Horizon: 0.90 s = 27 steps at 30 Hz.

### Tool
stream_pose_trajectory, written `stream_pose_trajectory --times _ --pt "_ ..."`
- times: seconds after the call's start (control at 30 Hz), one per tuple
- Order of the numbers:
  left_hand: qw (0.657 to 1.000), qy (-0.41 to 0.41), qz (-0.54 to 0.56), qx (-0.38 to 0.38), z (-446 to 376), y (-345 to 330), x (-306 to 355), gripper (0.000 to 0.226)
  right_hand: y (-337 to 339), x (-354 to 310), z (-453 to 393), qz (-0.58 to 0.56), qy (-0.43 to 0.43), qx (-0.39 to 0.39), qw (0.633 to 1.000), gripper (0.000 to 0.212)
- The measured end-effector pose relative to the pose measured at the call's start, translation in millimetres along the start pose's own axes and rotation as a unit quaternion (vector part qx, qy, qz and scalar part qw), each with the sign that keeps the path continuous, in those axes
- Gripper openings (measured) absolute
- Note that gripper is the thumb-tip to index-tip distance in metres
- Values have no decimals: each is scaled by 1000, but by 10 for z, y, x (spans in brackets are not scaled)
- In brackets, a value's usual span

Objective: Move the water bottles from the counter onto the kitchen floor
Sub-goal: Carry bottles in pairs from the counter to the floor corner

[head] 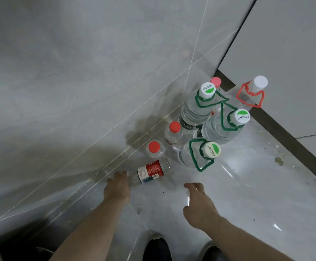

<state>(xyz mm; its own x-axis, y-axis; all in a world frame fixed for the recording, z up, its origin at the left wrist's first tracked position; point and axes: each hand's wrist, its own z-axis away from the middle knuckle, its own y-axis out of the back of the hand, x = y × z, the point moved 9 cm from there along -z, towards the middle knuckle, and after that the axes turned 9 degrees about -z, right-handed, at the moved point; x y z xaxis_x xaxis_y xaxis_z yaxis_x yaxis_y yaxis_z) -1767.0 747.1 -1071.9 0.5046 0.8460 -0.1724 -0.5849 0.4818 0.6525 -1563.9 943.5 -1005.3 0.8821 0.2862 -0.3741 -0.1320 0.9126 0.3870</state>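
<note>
Wall tiles (59, 72) fill the left of the view, meeting the kitchen floor (247, 194) along a gritty seam; the left hand (117, 191) reaches down beside that seam, its fingers (119, 175) curled round the near end of a small bottle lying on its side (150, 171), red label up, so this one looks to be in the act of being set down or righted, though which I cannot tell; just beyond it two small red-capped bottles (154, 147) (174, 128) stand upright by the wall; the right hand (200, 204) hovers above the floor, holding nothing, its fingers (193, 185) loosely spread and a little bent; further right three large bottles with green carry handles (200, 153) (196, 108) (223, 127) stand close together, a pink-capped bottle (216, 81) half hidden behind them, and a large bottle with a red handle (251, 93) stands nearest the cabinet (285, 53) at the corner; eight bottles are thus on the floor, so the task seems well advanced; the desk is out of view, and whether any bottles remain on it cannot be told.
</note>
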Motion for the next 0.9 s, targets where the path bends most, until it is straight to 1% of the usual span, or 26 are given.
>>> stream_pose_trajectory --times 0.07,0.1,0.17,0.2,0.33,0.4,0.43,0.53,0.57,0.63,0.7,0.83,0.9 --pt "1000 -5 -30 -1 84 16 54 42 73 32 -1 -1 -1 3 1000 73" --pt "999 -15 -40 -7 158 13 88 37 119 55 24 -6 -6 5 1000 72" --pt "998 -44 -47 -9 379 46 169 35 208 99 138 -16 -20 9 1000 71" --pt "997 -59 -51 3 509 102 219 37 257 116 214 -18 -25 11 999 70" --pt "988 -119 -36 96 1007 581 494 43 444 162 552 -43 -49 16 998 68" --pt "982 -134 0 137 1145 879 643 47 536 160 686 -62 -54 20 996 66" --pt "979 -136 24 149 1182 1016 714 46 582 149 744 -69 -54 23 996 65" --pt "971 -133 85 180 1210 1367 923 31 720 134 879 -87 -58 32 994 64" --pt "969 -133 95 185 1213 1453 995 30 758 133 921 -94 -61 35 993 64" --pt "969 -140 93 182 1209 1551 1143 38 833 131 994 -107 -65 40 991 64" --pt "974 -142 82 158 1224 1586 1259 46 906 128 1065 -119 -66 46 990 63" --pt "983 -127 51 118 1318 1620 1353 40 1076 149 1244 -140 -73 53 986 63" --pt "988 -124 30 91 1420 1639 1347 42 1185 157 1387 -144 -77 57 985 63"
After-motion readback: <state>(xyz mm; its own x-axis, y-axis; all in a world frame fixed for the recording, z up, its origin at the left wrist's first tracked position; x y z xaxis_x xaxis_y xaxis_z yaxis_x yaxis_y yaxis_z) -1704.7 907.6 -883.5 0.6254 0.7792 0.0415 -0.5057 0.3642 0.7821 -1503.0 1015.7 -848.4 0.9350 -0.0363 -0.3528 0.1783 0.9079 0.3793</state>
